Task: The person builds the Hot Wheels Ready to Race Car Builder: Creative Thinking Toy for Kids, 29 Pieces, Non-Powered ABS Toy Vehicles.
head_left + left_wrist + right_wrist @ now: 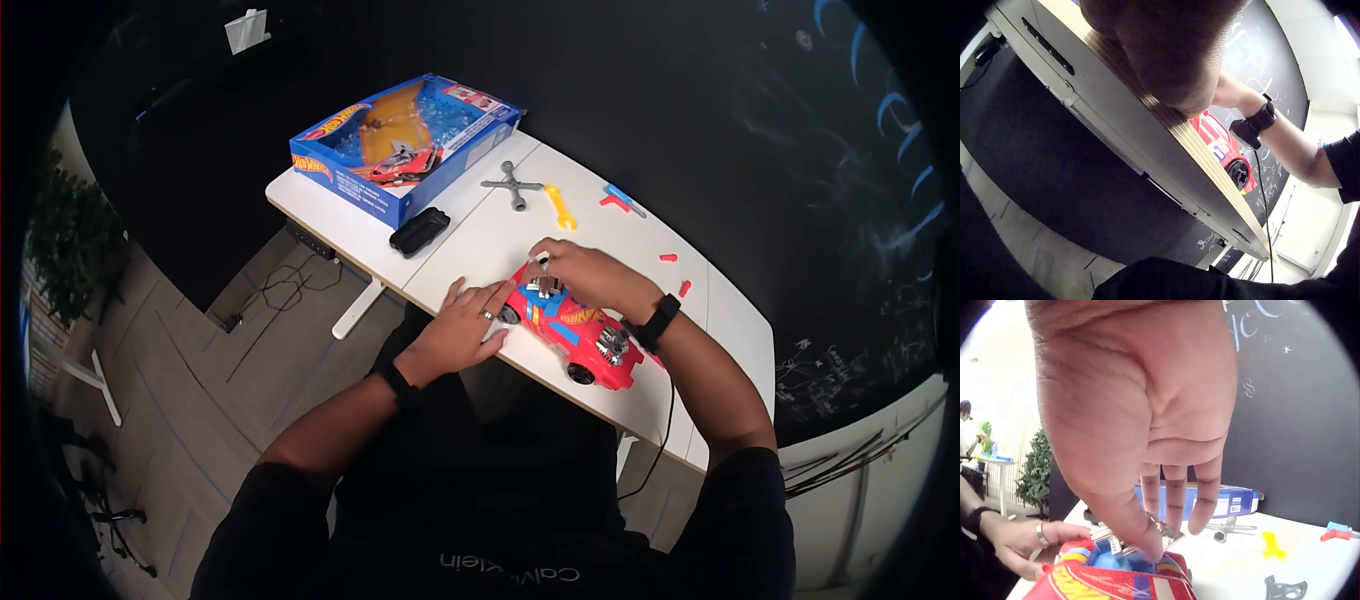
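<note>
A red toy car (pixel 590 340) with blue panels stands on the white table (pixel 480 250). My right hand (pixel 590 278) reaches over one end of it and pinches a chrome toy engine (pixel 1129 540) between thumb and fingers, close over the blue recess in the body. At that same end, my left hand (pixel 462 330) rests against the car near a black wheel (pixel 509 315), fingers extended; in the right wrist view the left hand (pixel 1019 544) shows its ring. A second chrome engine (pixel 612 345) sits on the car's other end.
Behind the hands stand a blue toy box (pixel 400 205) and a black tray (pixel 420 232). A grey cross wrench (pixel 514 185), yellow wrench (pixel 560 208), blue-and-red toy tool (pixel 622 198) and small red pieces (pixel 668 258) lie farther back. A grey part (pixel 1285 589) lies beside the car.
</note>
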The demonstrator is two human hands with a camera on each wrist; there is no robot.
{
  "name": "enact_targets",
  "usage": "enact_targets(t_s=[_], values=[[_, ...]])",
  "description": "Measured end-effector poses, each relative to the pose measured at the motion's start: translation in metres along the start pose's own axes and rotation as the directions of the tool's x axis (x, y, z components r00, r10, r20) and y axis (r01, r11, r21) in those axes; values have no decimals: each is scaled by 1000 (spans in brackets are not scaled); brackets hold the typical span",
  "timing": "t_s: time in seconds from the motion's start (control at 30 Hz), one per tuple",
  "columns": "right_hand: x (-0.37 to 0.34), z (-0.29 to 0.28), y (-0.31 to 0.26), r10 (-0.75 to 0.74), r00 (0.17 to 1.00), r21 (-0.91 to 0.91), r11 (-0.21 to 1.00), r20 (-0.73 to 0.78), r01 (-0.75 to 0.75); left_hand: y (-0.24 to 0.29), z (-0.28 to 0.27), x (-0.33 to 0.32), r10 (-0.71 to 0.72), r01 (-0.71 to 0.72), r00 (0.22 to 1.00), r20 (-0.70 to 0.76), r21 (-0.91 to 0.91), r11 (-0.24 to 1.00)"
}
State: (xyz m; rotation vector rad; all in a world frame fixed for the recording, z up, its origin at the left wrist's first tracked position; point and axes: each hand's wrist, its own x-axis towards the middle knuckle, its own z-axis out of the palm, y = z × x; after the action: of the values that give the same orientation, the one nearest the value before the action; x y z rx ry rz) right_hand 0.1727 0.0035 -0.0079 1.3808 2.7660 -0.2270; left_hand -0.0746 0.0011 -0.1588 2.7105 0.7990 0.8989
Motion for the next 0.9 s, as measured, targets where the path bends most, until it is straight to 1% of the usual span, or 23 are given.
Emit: enact_targets(t_s=[0.03, 0.1, 0.13, 0.2, 0.23, 0.3, 0.33, 0.4, 0.43, 0.5, 0.53, 0.6, 0.63, 0.7, 0.73, 0.8, 0.83, 0.9], values=[[1, 2, 0, -1, 1000, -3, 1000, 3, 1, 0, -1, 0, -5, 5, 1000, 6, -7, 1000], [4, 7, -1, 9, 998, 248, 968, 58, -23, -1, 0, 0, -4, 4, 1000, 0, -22, 1000], [5, 10, 2, 6, 998, 248, 968, 61, -21, -2, 0, 0, -1, 1, 1000, -5, -36, 999], [4, 13, 9, -103, 994, 324, 940, -45, 112, -2, 0, -1, -7, 7, 1000, -1, -35, 999], [4, 13, 10, -104, 994, 321, 940, -46, 113, -2, 1, 0, -7, 7, 1000, 2, -32, 999], [1, 16, 11, -12, 1000, 488, 873, -11, 16, -2, 1, 0, -8, 8, 1000, 1, -27, 1000], [1, 13, 4, -12, 1000, 488, 873, -12, 16, -1, 1, 0, -9, 9, 1000, 2, -22, 1000], [0, 7, -11, 107, 994, 450, 887, 22, -105, -1, 0, 0, -1, 1, 1000, -9, -23, 1000], [-1, 10, -11, 106, 994, 453, 885, 21, -104, -1, -1, 0, 6, -6, 1000, -21, -24, 1000], [-3, 15, -9, 145, 986, 380, 919, -84, -102, -1, -1, 0, 5, -6, 1000, -12, -23, 1000], [-5, 13, -11, 142, 986, 380, 920, -85, -100, -1, -1, 0, 5, -5, 1000, -7, -22, 1000], [-11, 8, -17, 224, 968, 123, 970, -112, -210, -2, -1, 1, 14, -14, 1000, -19, -7, 1000], [-13, 7, -17, 224, 969, 127, 969, -108, -210, -1, 0, 0, 24, -24, 999, -28, 4, 1000], [-14, 3, -14, 217, 976, 292, 934, 3, -209, -1, 1, -1, 20, -20, 1000, -21, 4, 1000], [-15, 6, -13, 219, 976, 295, 932, 2, -210, -1, 0, 0, 19, -19, 1000, -16, 7, 1000], [-20, 15, -11, 141, 990, 182, 974, -3, -138, 0, -2, 1, 23, -23, 1000, -19, 3, 1000], [-22, 15, -16, 145, 989, 187, 972, -3, -142, 1, -2, 1, 24, -24, 999, -28, 2, 1000], [-22, 8, -27, 155, 988, 128, 979, 19, -156, 0, -1, 1, 26, -26, 999, -32, -7, 1000]])
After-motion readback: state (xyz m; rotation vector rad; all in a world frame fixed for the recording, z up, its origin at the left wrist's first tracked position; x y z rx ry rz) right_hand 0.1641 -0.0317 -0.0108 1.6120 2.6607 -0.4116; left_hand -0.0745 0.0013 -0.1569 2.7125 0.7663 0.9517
